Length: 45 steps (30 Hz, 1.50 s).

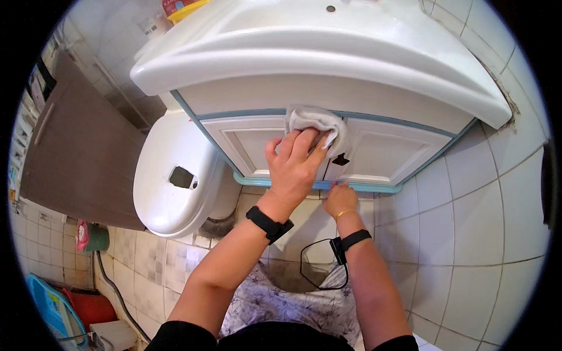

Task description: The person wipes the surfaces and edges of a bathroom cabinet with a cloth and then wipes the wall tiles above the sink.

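Observation:
My left hand (295, 165) presses a folded white-grey cloth (316, 121) against the front of a white vanity cabinet (237, 93), at the top of its doors where they meet. The fingers are bent over the cloth. Just below the cloth sits a black door handle (340, 159). Lower down, my right hand (341, 200) is closed at the cabinet's light blue bottom edge (374, 187), its fingertips partly hidden there. Black bands circle both wrists, and a thin black cable loops from the right one.
Above the cabinet juts a white washbasin (293, 61). A white toilet with its lid down (170, 158) stands close on the left, beside a brown panel (82, 134). Tiled wall (468, 216) bounds the right. Blue and red basins (88, 307) and a dark hose (114, 286) lie lower left.

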Each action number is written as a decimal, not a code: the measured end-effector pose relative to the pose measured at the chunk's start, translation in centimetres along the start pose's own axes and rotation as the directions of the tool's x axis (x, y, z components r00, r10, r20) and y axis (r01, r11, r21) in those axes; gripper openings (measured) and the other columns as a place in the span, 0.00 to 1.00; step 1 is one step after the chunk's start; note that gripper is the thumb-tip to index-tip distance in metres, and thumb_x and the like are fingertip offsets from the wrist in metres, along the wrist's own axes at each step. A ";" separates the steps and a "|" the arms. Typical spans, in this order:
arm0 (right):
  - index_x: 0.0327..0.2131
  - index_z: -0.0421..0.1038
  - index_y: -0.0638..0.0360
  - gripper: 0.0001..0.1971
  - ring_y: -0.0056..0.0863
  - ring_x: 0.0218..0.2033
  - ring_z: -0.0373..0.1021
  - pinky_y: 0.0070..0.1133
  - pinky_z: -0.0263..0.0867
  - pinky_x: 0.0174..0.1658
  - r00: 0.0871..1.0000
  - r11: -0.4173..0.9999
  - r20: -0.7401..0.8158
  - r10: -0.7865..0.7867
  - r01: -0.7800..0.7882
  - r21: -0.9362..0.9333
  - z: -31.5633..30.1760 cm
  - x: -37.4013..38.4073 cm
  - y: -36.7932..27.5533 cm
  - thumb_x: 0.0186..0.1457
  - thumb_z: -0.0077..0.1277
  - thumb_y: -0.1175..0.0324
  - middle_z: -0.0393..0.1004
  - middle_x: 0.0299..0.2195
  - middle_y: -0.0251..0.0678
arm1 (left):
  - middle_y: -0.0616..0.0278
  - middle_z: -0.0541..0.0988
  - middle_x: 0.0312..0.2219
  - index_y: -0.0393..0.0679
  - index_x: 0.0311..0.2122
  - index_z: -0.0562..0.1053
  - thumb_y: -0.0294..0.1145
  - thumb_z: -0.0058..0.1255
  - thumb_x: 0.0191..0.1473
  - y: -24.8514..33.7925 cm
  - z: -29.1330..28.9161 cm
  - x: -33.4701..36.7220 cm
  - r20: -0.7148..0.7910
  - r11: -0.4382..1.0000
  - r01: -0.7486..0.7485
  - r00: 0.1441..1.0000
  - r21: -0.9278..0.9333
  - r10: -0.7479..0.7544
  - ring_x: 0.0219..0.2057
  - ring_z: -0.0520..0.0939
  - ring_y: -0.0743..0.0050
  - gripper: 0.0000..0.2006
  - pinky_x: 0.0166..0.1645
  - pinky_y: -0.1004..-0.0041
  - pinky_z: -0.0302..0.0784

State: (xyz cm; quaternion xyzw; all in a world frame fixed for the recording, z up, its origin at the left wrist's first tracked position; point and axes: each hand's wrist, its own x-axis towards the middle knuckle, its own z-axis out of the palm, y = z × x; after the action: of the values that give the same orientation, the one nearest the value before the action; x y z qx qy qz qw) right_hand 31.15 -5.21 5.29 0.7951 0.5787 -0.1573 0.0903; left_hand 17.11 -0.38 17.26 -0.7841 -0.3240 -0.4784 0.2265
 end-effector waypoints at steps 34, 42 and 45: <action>0.54 0.70 0.64 0.30 0.42 0.48 0.74 0.33 0.71 0.48 0.992 0.996 -0.094 -0.082 0.077 -0.054 1.6 0.7 0.5 0.50 0.56 0.55 0.77 0.45 0.49 | 0.66 0.76 0.45 0.50 0.43 0.75 0.22 0.55 0.42 -1.2 3.2 -7.0 -0.012 0.979 0.194 0.981 -0.068 -0.195 0.45 0.76 0.65 0.20 0.50 0.62 0.61; 0.52 0.71 0.66 0.30 0.43 0.39 0.77 0.32 0.75 0.42 0.967 0.988 -0.221 -0.127 0.103 -0.118 3.6 1.7 1.3 0.48 0.55 0.56 0.77 0.41 0.52 | 0.63 0.74 0.50 0.49 0.36 0.77 0.27 0.60 0.38 0.4 2.6 -5.7 0.036 0.965 0.240 0.971 -0.108 -0.238 0.49 0.73 0.59 0.14 0.52 0.56 0.60; 0.51 0.71 0.65 0.29 0.42 0.39 0.77 0.32 0.75 0.42 0.971 0.988 -0.193 -0.138 0.120 -0.101 3.4 2.0 1.3 0.48 0.55 0.56 0.78 0.39 0.51 | 0.59 0.73 0.51 0.48 0.35 0.77 0.27 0.61 0.34 -1.0 1.9 -6.4 0.084 0.966 0.244 0.968 -0.087 -0.237 0.51 0.71 0.55 0.16 0.54 0.53 0.59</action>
State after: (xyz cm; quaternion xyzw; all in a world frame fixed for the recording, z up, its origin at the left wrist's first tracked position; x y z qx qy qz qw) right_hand 32.47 -4.93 1.39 0.7627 0.6418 -0.0566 0.0563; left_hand 15.37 -0.36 10.70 -0.7660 -0.4010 -0.4888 0.1166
